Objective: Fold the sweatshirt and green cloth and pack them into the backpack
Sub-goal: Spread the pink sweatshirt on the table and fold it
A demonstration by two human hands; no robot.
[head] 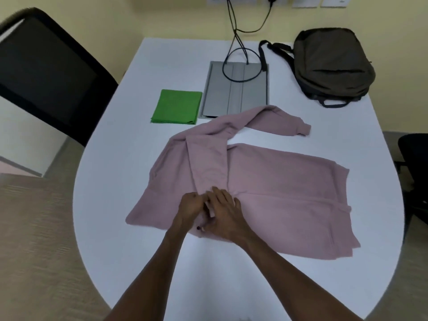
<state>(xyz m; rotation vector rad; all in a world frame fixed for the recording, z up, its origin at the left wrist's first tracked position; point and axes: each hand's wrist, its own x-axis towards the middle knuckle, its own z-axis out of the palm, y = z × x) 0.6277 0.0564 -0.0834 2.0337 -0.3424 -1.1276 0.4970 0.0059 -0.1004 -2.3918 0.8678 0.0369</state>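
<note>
A pink sweatshirt [266, 188] lies spread across the white table [162, 66]. One sleeve is folded down over its body and the other trails toward the back right. My left hand [191, 206] and my right hand [225, 214] meet at the cuff of the folded sleeve, near the sweatshirt's front edge. The left hand's fingers curl around the cuff. The right hand lies over the fabric with its fingers spread. A green cloth [177, 107] lies folded into a neat rectangle behind the sweatshirt. At the back right sits a dark backpack [331, 63], closed as far as I can see.
A grey folio case [238, 89] lies between the green cloth and the backpack, with black cables [234, 31] running up to wall sockets. A black chair [46, 72] stands at the left. Another dark chair [414, 158] is at the right edge.
</note>
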